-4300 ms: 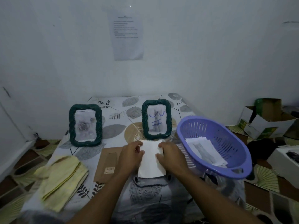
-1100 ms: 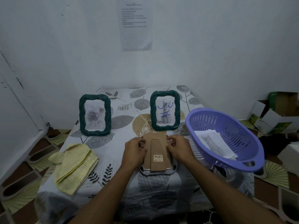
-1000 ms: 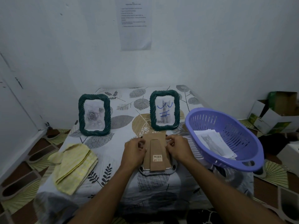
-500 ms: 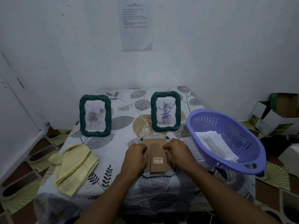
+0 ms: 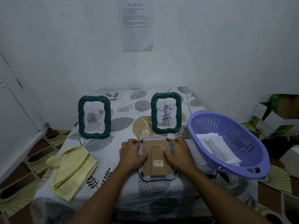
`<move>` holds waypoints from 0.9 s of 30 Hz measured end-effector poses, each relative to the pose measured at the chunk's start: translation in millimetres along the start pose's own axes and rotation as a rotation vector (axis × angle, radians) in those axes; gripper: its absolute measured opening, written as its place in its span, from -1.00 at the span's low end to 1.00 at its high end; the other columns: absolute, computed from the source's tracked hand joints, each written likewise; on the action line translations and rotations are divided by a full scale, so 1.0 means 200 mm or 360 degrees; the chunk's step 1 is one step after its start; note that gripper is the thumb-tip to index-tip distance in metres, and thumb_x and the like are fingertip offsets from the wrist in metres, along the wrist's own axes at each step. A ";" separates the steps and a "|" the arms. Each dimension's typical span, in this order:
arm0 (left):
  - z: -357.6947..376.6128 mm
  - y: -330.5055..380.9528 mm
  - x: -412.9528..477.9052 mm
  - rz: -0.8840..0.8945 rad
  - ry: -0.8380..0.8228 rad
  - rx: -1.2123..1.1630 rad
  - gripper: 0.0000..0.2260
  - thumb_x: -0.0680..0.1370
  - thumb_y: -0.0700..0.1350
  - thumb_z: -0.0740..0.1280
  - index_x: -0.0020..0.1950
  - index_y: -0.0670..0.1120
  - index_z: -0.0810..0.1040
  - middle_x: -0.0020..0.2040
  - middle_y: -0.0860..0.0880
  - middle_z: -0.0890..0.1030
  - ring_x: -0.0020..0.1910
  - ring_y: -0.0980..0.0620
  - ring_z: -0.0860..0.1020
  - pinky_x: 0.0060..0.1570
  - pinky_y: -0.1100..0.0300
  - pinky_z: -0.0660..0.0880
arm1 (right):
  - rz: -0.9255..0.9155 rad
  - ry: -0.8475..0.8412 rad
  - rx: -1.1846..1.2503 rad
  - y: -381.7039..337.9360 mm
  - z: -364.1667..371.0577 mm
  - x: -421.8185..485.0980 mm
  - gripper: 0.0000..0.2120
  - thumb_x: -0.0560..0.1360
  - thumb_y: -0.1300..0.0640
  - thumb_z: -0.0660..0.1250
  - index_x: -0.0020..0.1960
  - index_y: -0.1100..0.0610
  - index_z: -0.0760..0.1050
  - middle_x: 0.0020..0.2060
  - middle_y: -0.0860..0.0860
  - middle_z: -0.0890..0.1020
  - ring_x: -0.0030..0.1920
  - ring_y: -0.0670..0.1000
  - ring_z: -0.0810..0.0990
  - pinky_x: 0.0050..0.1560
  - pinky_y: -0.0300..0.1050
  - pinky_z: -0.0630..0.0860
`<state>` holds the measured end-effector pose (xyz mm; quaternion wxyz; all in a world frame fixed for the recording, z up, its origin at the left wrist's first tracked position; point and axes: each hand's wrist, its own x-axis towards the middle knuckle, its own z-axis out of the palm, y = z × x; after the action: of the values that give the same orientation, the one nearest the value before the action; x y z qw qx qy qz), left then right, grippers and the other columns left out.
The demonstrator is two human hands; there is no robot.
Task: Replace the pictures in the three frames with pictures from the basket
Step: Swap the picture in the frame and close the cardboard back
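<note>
- Leaf-print tabletop (image 5: 123, 126) sits against a white wall.
- Left hand (image 5: 131, 155) and right hand (image 5: 179, 152) curl over the sides of the face-down frame (image 5: 157, 156), gripping it.
- Purple basket (image 5: 242, 139) holding pictures (image 5: 215, 147) sits just right of it.
- Rose frame (image 5: 107, 117) and cat frame (image 5: 178, 110) stand upright behind.

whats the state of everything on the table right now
rose frame, upright, picture in
cat frame, upright, picture marked in blue
third frame, face down, backing board on
left hand, holding third frame's left edge
right hand, holding third frame's right edge
basket, holds loose papers
cloth, folded, lying flat
</note>
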<state>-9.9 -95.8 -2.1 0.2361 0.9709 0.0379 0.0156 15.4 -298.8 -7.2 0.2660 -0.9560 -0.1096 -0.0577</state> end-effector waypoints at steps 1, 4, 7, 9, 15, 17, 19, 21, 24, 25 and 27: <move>0.00 0.00 -0.01 0.0003 -0.0003 0.0013 -0.36 0.41 0.27 0.20 0.43 0.00 0.34 0.39 -0.01 0.30 0.34 -0.07 0.19 0.28 0.04 0.20 | 0.0005 -0.0017 -0.0028 0.00 0.00 0.00 -0.47 0.50 -0.09 0.27 0.40 0.12 0.35 0.21 0.07 0.37 0.23 0.08 0.39 0.20 -0.06 0.41; 0.01 0.00 -0.02 0.0009 0.0020 0.0035 -0.30 0.36 0.28 0.09 0.46 0.03 0.33 0.38 0.02 0.31 0.33 -0.05 0.20 0.26 0.04 0.19 | 0.0018 -0.0053 -0.0085 -0.01 0.00 0.01 -0.50 0.52 -0.08 0.24 0.36 0.15 0.38 0.18 0.08 0.36 0.21 0.09 0.39 0.17 -0.05 0.40; 0.01 -0.01 -0.01 -0.0011 0.0011 -0.0019 -0.29 0.34 0.28 0.12 0.46 0.04 0.33 0.38 0.02 0.32 0.33 -0.05 0.20 0.25 0.05 0.18 | 0.0018 -0.0067 -0.0084 0.00 0.00 0.02 -0.51 0.52 -0.07 0.24 0.37 0.13 0.39 0.14 0.08 0.36 0.19 0.09 0.38 0.17 -0.05 0.39; 0.01 -0.01 0.00 -0.0013 -0.0013 -0.0037 -0.28 0.33 0.28 0.13 0.46 0.05 0.32 0.39 0.02 0.31 0.33 -0.05 0.20 0.24 0.05 0.17 | 0.0030 -0.0073 -0.0068 0.00 0.01 0.02 -0.52 0.52 -0.08 0.23 0.38 0.08 0.40 0.11 0.06 0.35 0.17 0.09 0.37 0.17 -0.04 0.38; 0.01 -0.01 0.00 0.0012 -0.0021 -0.0027 -0.33 0.34 0.26 0.12 0.44 0.13 0.34 0.38 0.02 0.31 0.33 -0.05 0.20 0.25 0.03 0.16 | 0.0048 -0.0085 -0.0005 0.01 0.01 0.02 -0.50 0.52 -0.08 0.23 0.42 0.06 0.37 0.11 0.04 0.35 0.18 0.07 0.36 0.18 -0.04 0.37; 0.02 -0.01 -0.01 0.0016 -0.0007 -0.0019 -0.34 0.34 0.26 0.12 0.45 0.14 0.33 0.37 0.02 0.31 0.32 -0.04 0.20 0.24 0.03 0.16 | 0.0033 -0.0092 0.0002 0.02 0.01 0.02 -0.50 0.52 -0.08 0.23 0.42 0.06 0.36 0.12 0.05 0.36 0.18 0.08 0.37 0.18 -0.04 0.38; 0.02 -0.01 -0.01 0.0011 -0.0006 -0.0012 -0.34 0.34 0.25 0.11 0.45 0.14 0.32 0.37 0.02 0.31 0.32 -0.04 0.20 0.24 0.03 0.16 | 0.0046 -0.0086 0.0041 0.02 0.01 0.02 -0.47 0.52 -0.08 0.24 0.44 0.07 0.34 0.16 0.06 0.38 0.21 0.08 0.37 0.21 -0.03 0.37; 0.02 0.00 -0.01 0.0004 -0.0006 -0.0007 -0.33 0.34 0.25 0.10 0.45 0.14 0.32 0.37 0.03 0.31 0.32 -0.03 0.21 0.24 0.03 0.16 | 0.0077 -0.0067 0.0088 0.02 0.02 0.02 -0.44 0.50 -0.09 0.26 0.45 0.07 0.33 0.21 0.06 0.40 0.26 0.09 0.38 0.26 0.01 0.36; 0.01 0.00 -0.01 0.0001 -0.0017 -0.0019 -0.33 0.33 0.25 0.11 0.45 0.14 0.32 0.37 0.03 0.31 0.32 -0.03 0.21 0.23 0.03 0.16 | 0.0093 -0.0089 0.0079 0.02 0.02 0.02 -0.42 0.48 -0.13 0.24 0.45 0.05 0.33 0.22 0.07 0.41 0.27 0.11 0.38 0.26 0.04 0.37; 0.01 0.00 -0.01 0.0004 -0.0020 -0.0019 -0.33 0.33 0.25 0.11 0.45 0.14 0.32 0.37 0.03 0.31 0.33 -0.04 0.20 0.23 0.04 0.16 | 0.0094 -0.0098 0.0074 0.02 0.02 0.02 -0.41 0.46 -0.15 0.21 0.44 0.04 0.35 0.20 0.07 0.41 0.25 0.11 0.38 0.25 0.03 0.37; 0.02 -0.01 -0.01 0.0007 -0.0020 -0.0010 -0.32 0.33 0.25 0.11 0.45 0.14 0.31 0.37 0.03 0.30 0.33 -0.04 0.20 0.24 0.04 0.16 | 0.0091 -0.0098 0.0068 0.01 0.02 0.02 -0.38 0.41 -0.18 0.13 0.42 0.02 0.37 0.17 0.06 0.41 0.22 0.09 0.38 0.22 0.02 0.38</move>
<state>-11.4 -96.4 -5.3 0.2395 0.9702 0.0342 0.0101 20.3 -298.5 -10.4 0.2842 -0.9542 -0.0915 -0.0181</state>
